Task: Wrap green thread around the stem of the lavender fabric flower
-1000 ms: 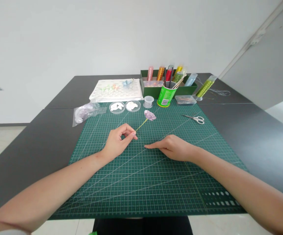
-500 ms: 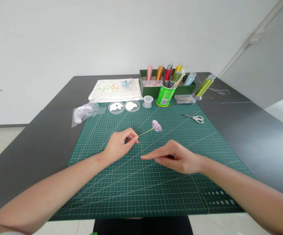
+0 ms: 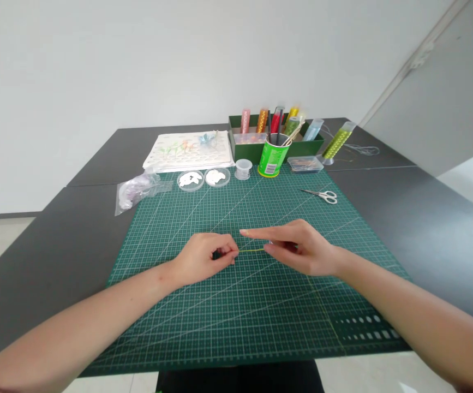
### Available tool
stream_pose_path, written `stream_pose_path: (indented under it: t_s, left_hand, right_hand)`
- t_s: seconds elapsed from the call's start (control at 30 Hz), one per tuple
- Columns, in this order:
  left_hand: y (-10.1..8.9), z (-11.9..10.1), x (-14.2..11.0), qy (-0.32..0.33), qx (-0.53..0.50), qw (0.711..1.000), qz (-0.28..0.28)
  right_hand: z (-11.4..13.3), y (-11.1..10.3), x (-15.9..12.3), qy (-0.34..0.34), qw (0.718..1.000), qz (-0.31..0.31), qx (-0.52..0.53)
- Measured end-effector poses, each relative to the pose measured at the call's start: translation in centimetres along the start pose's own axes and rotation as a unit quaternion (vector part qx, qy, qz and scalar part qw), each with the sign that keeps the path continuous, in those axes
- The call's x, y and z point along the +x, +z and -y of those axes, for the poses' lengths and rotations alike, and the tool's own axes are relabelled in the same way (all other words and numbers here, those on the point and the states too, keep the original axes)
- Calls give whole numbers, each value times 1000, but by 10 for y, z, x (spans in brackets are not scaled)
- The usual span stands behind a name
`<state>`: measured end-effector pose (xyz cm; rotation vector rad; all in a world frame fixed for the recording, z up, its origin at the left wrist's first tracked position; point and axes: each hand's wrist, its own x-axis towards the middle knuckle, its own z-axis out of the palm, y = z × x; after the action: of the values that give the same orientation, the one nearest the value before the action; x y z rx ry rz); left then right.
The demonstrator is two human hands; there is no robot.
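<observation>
A thin yellow-green stem [image 3: 252, 250] is stretched between two hands above a green gridded cutting mat [image 3: 220, 327]; whether it is finished cannot be told. One end is pinched by the left hand [image 3: 205, 256]. The right hand [image 3: 301, 248] is partly open, index finger extended, its grip on the other end unclear.

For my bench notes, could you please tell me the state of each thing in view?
Left hand, pinching the green stem
Right hand, index finger extended; grip unclear
Green stem, held nearly level
White-handled scissors, lying, apparently closed
Green tin, upright, open-topped
Green box, open
Clear dishes, uncovered
Flat clear case, apparently shut
Plastic bag, lying, filled
Cutting mat, laid flat
</observation>
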<state>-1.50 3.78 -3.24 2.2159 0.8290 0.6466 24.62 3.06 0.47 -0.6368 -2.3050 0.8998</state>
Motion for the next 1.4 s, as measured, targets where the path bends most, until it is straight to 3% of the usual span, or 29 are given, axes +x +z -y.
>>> stream_pose_path:
  t_s: [0.3, 0.5, 0.73, 0.93, 1.07, 1.23, 1.4]
  left_hand:
    - [2, -6, -4, 40, -56, 997, 40]
    - [4, -8, -6, 49, -72, 995, 43]
    - [4, -15, -8, 34, -127, 990, -48]
    - [3, -13, -8, -11, -104, 983, -148]
    - [2, -11, -4, -68, -189, 966, -166]
    - [2, -7, 1, -158, -330, 921, -136]
    - [0, -6, 6, -197, -429, 875, -109]
  right_hand:
    - [-12, -3, 2, 132, 984, -2, 123]
    - [-26, 0, 4, 201, 969, 14, 141]
    - [-50, -2, 4, 248, 931, 65, 262]
    - [-50, -1, 4, 219, 941, 145, 212]
    - [-41, 3, 4, 211, 937, 183, 210]
    - [-33, 11, 2, 202, 941, 192, 192]
    - [-31, 14, 4, 214, 935, 192, 206]
